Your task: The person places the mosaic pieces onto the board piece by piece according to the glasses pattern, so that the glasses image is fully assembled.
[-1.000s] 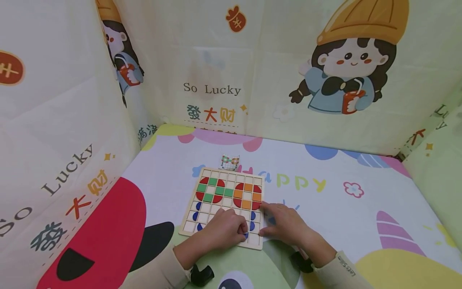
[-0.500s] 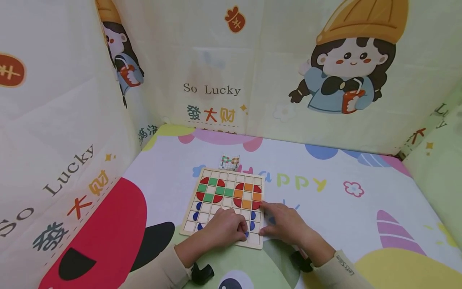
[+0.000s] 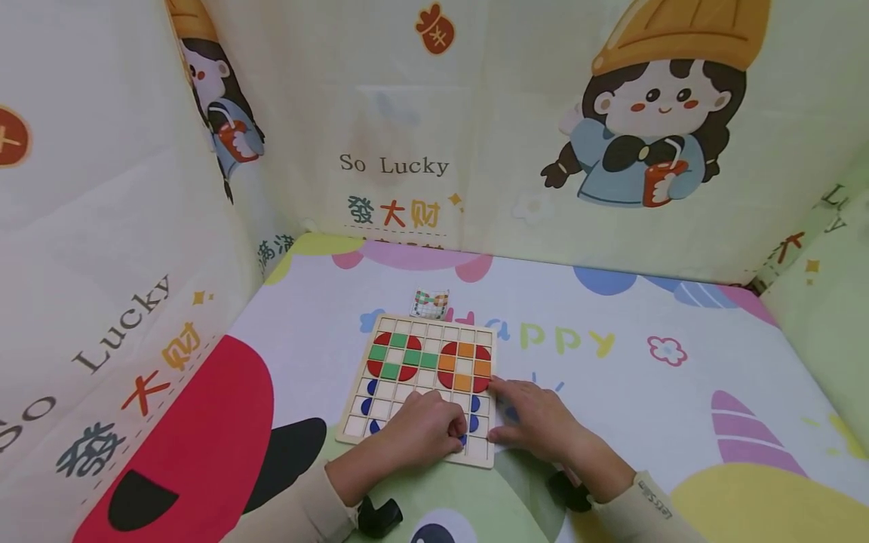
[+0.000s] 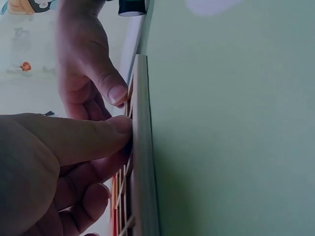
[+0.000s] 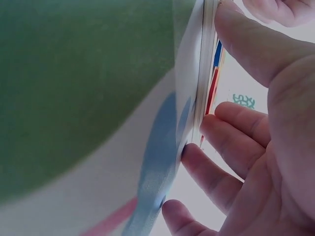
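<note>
A square wooden grid board [image 3: 450, 447] lies on the printed cloth, bearing red, green, orange and blue flat pieces. My left hand [image 3: 424, 428] bends over its near part, thumb and fingertips at a blue rounded piece [image 3: 464, 440], mostly covered by the fingers. In the left wrist view, the left thumb [image 4: 106, 135] and index finger come together at the board's edge [image 4: 142, 147]. My right hand [image 3: 539, 418] rests at the board's right side, its thumb and fingers spread apart. In the right wrist view, its fingertips [image 5: 211, 125] touch or lie close to that edge.
A small pattern card [image 3: 431, 303] lies just beyond the board's far edge. Blue half-round pieces [image 3: 366, 406] sit in cells along the left side. Pale printed sheets [image 3: 407, 90] stand as walls at the back and both sides. A black wrist camera [image 3: 380, 516] is strapped on the left wrist.
The head view shifts slightly. Both hands keep their places at the board, and the pieces lie as before.
</note>
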{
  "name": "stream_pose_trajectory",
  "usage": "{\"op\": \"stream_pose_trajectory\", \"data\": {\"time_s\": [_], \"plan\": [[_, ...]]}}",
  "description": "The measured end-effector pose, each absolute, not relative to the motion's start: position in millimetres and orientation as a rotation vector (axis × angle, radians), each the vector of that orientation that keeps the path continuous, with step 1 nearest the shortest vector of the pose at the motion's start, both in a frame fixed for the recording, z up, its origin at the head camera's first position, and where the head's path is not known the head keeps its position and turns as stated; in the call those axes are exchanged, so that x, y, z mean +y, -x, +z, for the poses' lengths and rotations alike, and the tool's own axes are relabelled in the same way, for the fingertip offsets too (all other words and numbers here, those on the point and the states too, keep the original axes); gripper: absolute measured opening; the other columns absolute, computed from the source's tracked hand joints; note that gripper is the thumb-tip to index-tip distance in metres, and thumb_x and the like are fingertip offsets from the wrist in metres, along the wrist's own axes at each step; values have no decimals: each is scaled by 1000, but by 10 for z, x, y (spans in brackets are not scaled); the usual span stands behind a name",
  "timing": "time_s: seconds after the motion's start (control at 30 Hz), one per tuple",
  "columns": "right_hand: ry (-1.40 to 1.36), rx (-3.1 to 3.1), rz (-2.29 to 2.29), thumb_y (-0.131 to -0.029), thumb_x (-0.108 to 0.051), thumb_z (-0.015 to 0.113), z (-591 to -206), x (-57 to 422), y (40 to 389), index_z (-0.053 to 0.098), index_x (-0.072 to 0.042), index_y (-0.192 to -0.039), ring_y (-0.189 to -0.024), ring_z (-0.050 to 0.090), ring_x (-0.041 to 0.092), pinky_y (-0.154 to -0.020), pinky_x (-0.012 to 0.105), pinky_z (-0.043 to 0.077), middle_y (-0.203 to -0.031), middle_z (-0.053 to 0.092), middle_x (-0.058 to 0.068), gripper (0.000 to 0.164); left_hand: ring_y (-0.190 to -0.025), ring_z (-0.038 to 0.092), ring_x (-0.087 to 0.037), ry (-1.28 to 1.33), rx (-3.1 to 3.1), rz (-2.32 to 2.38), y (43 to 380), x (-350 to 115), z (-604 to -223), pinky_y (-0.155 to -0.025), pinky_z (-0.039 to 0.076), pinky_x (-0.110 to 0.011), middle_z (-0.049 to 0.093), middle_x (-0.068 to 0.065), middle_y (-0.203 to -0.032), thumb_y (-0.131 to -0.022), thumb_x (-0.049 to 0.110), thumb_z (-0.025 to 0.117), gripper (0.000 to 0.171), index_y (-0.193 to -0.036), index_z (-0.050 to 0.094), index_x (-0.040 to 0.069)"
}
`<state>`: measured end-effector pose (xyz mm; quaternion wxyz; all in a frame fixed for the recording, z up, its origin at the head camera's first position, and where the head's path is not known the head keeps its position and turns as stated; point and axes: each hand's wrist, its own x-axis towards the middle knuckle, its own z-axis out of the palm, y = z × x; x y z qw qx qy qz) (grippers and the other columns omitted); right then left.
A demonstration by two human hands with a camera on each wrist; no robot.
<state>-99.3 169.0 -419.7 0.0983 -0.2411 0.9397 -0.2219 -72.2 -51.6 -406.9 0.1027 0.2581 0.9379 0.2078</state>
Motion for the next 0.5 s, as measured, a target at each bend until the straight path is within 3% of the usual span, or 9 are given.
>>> {"op": "stream_pose_trajectory", "data": {"time_s": [0.3,0.5], "plan": [[703,2760,-700,-81,-34,84,-4164,1708,1006,55,-11,-140,-129,52,34,-104,56,39,-140,57,10,70,-80,48,-6,-713,2766,636,766,-535,-3998,-78,43,-31,60,17,-79,-85,26,80,11,-93,74,20],[642,2811,-691,-85,-32,80,-3994,1798,1055,51,-7,-145,-133,47,39,-105,59,39,-149,49,13,71,-106,58,-20,-563,2864,722,908,-706,-3809,-91,49,-41,69,2,-110,-90,30,75,31,-117,72,14]]}}
